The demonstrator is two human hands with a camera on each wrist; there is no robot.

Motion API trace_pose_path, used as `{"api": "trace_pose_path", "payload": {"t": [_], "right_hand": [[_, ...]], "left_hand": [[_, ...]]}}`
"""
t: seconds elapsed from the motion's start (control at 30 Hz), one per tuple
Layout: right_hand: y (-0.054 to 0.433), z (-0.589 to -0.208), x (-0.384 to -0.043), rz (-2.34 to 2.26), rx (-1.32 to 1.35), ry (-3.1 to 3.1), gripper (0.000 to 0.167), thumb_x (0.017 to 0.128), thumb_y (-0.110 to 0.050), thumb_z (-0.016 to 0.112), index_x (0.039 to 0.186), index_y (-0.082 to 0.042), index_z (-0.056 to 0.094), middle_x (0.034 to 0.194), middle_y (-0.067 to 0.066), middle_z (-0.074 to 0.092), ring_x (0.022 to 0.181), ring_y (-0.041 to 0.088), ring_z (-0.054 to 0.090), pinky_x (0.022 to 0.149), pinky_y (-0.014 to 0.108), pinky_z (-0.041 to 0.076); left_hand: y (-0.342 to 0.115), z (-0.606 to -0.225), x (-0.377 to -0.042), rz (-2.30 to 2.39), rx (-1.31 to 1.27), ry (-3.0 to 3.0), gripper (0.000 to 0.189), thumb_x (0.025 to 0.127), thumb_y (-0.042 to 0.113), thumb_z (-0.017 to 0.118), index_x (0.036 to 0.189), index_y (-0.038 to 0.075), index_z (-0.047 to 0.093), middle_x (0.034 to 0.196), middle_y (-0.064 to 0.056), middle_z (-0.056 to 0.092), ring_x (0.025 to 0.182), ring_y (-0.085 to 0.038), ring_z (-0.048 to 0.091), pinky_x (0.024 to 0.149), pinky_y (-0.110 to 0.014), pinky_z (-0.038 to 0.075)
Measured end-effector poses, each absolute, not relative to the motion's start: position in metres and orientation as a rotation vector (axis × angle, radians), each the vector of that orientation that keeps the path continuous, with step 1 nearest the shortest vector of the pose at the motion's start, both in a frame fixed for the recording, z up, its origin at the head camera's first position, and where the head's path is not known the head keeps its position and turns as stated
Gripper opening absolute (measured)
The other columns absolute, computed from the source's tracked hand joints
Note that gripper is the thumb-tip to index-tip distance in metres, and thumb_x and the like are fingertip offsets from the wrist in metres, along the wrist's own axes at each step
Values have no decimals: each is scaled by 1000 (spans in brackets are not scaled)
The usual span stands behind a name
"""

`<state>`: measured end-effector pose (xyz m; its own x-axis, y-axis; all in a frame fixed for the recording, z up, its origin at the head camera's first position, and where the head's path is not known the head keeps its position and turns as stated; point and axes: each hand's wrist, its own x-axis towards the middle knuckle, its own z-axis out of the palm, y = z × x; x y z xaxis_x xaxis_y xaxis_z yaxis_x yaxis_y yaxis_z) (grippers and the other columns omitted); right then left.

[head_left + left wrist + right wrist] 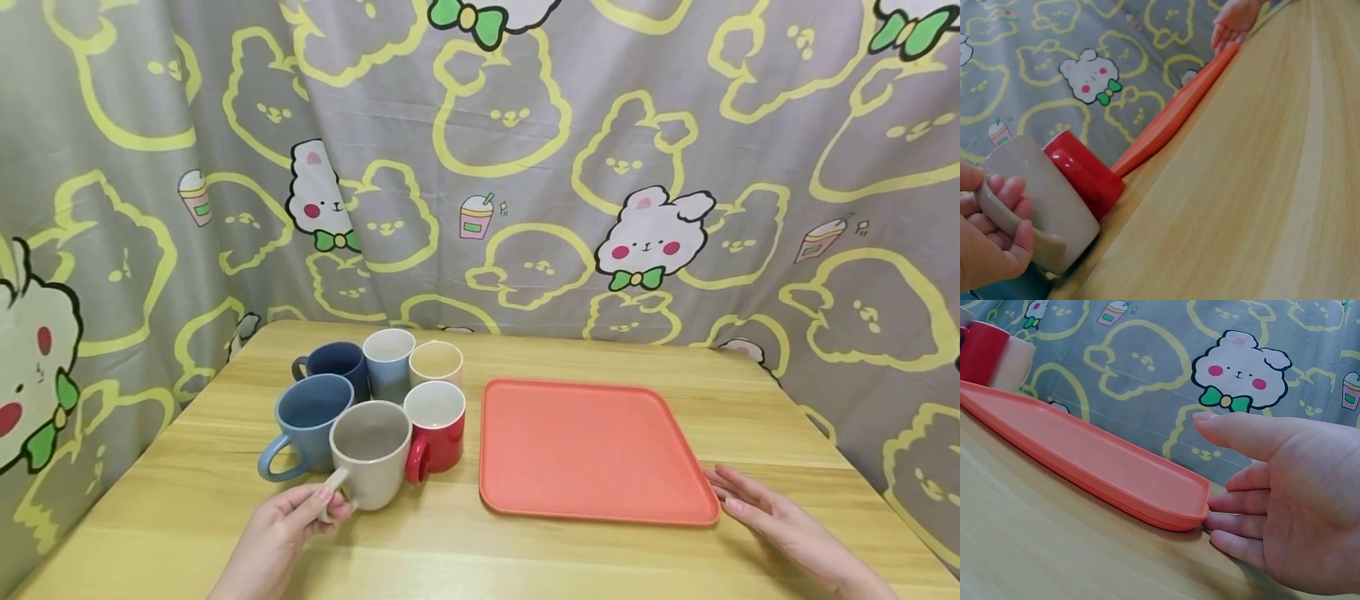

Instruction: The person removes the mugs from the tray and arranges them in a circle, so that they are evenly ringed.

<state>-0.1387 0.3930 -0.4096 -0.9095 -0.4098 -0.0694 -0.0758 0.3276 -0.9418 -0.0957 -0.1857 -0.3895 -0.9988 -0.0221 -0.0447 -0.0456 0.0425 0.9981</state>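
Note:
My left hand (pixel 288 529) grips the handle of a beige mug (pixel 372 462), its fingers curled through the loop in the left wrist view. This mug stands at the front of a cluster of mugs, beside a red mug (pixel 444 442) and a light blue mug (pixel 313 442). To the right lies a flat coral tray (pixel 592 450) with a low rim. At the tray's right front corner is my right hand (pixel 780 521), palm turned inward, fingers extended and fingertips right at the edge. The thumb is held apart from the fingers in the right wrist view.
Behind the front mugs stand a dark blue mug (pixel 337 360), a white-and-blue cup (pixel 390 367) and a pale yellow cup (pixel 437 362). All rest on a wooden table (pixel 465 567). A patterned grey curtain (pixel 525 192) hangs around the table's back and sides.

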Motion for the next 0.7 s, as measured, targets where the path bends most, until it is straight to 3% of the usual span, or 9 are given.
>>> {"api": "trace_pose_path", "payload": {"t": [0.3, 0.7], "right_hand": [[394, -409, -140, -1581, -404, 2262, 57, 102, -13, 31, 142, 12, -1, 128, -31, 42, 115, -11, 40, 87, 8, 32], [393, -409, -138, -1584, -410, 2313, 57, 101, -11, 32, 142, 13, 1, 128, -31, 43, 115, -10, 41, 88, 8, 31]], "left_hand": [[-183, -387, -91, 1904, -102, 2477, 27, 97, 13, 46, 99, -10, 62, 96, -14, 68, 83, -9, 60, 74, -26, 47], [-185, -388, -96, 1937, -89, 2434, 30, 97, 13, 46, 104, -14, 59, 93, -12, 69, 83, -6, 60, 73, -27, 48]]}}
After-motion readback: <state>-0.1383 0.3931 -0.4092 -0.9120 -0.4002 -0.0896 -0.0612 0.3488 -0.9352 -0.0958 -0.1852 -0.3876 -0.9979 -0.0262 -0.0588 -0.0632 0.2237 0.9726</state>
